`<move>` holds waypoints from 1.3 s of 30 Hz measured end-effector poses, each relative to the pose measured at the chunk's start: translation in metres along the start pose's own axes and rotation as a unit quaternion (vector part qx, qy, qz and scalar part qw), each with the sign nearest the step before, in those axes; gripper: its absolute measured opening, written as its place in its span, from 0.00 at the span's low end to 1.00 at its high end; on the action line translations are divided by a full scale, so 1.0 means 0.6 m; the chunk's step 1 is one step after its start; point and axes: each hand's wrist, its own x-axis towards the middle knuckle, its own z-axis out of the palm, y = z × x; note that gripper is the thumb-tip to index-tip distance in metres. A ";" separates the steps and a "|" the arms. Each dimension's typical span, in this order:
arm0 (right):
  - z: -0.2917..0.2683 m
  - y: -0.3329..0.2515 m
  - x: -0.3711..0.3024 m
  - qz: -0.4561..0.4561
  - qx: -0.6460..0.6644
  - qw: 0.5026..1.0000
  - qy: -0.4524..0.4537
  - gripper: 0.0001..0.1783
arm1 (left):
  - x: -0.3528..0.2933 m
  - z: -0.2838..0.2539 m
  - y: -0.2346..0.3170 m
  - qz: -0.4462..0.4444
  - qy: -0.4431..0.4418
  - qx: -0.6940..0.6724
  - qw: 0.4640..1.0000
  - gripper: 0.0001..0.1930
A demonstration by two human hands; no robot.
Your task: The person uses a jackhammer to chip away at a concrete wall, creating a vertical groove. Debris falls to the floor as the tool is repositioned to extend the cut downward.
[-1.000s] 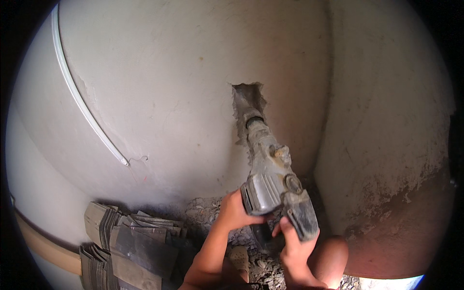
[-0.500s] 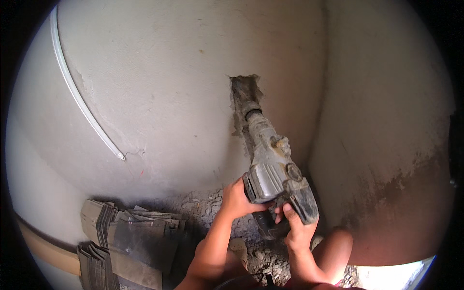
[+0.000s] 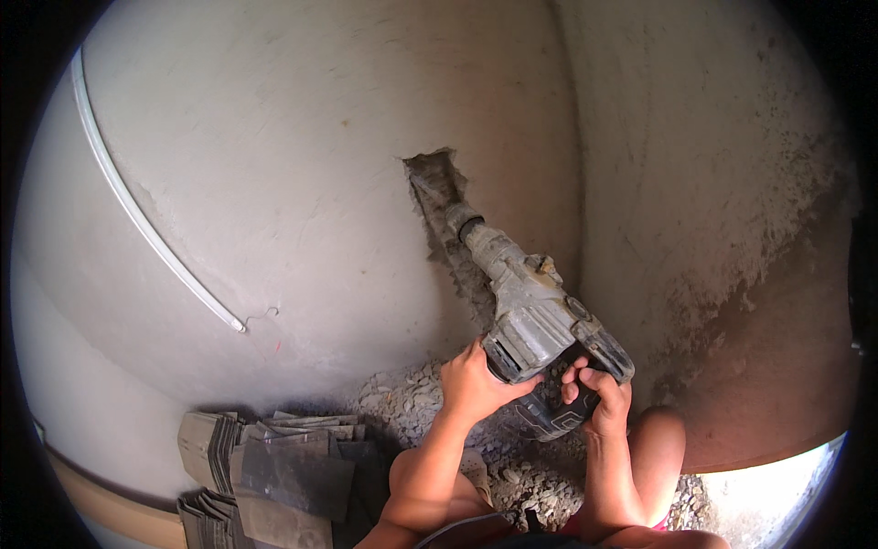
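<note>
A dusty grey rotary hammer (image 3: pixel 535 306) slants up and away from me, its front end at a rough channel (image 3: pixel 437 188) chipped into the wall. Whatever bit it carries is hidden inside the channel. My left hand (image 3: pixel 477 380) is closed around the underside of the tool's body, near its vented motor housing. At the rear, my right hand (image 3: pixel 599 395) wraps the handle, with fingers curled through the grip opening. A black battery block (image 3: pixel 553 416) hangs beneath, between my hands.
Rubble (image 3: pixel 398 398) covers the floor along the wall's foot and around my legs. Stacked grey sheets (image 3: pixel 283 476) lie at the lower left. A white conduit (image 3: pixel 151 220) runs down the left wall, with a thin wire at its end. The right wall (image 3: pixel 713 274) meets it in a corner.
My view has turned, so the wall, channel and conduit sit differently in the picture. The rotary hammer appears tilted more to the right, its front still at the channel. Both hands keep their hold.
</note>
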 end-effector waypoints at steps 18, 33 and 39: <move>-0.011 0.027 0.021 0.063 0.138 0.988 0.001 0.12 | -0.029 -0.086 0.062 -0.080 -0.039 0.158 0.983 0.52; 0.032 -0.018 -0.007 0.023 0.026 0.996 0.085 0.12 | -0.029 -0.095 0.076 -0.097 -0.031 0.138 0.985 0.52; 0.046 -0.029 -0.011 0.020 0.000 0.999 0.050 0.13 | -0.028 -0.100 0.067 -0.068 0.001 0.118 0.991 0.53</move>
